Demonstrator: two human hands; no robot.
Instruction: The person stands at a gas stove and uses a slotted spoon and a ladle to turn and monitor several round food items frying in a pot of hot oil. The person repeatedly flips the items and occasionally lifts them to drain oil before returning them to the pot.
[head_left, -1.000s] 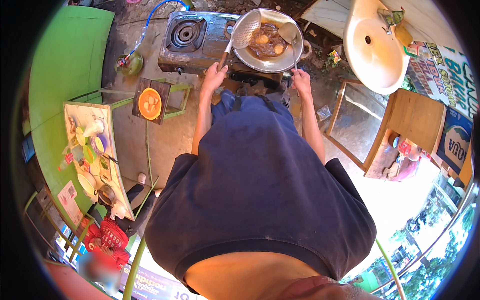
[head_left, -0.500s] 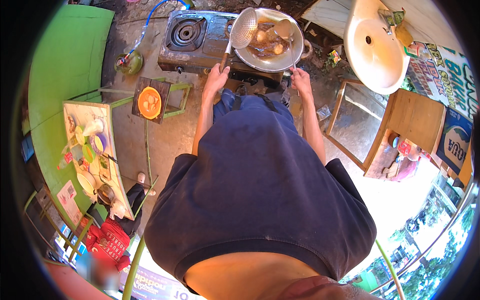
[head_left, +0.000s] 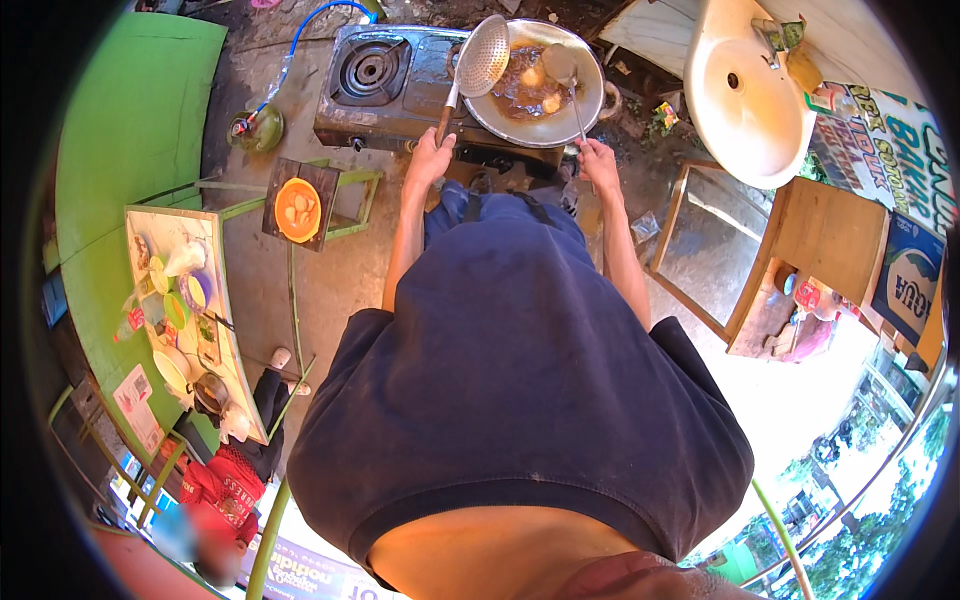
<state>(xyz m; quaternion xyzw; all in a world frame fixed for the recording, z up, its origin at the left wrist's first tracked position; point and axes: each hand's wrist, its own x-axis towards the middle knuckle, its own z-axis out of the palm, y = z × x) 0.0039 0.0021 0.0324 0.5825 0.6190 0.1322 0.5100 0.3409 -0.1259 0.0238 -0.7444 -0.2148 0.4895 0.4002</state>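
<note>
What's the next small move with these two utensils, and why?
Probably nudge a pale piece leftward with the ladle in the right hand: its head is close to the pieces, and the left hand holds the skimmer over the wok's left side.

The left hand (head_left: pixel 428 157) has the perforated metal skimmer (head_left: pixel 483 58) by its brown handle, its bowl across the left side of the round, silvery wok (head_left: pixel 589 108); touching the rim? Hard to tell from above! Right hand (head_left: pixel 598 166), metal ladle (head_left: pixel 560 64), slanting in, round head among pale golden lumps (head_left: pixel 551 103) in brown, frothy liquid (head_left: pixel 515 92).
</note>
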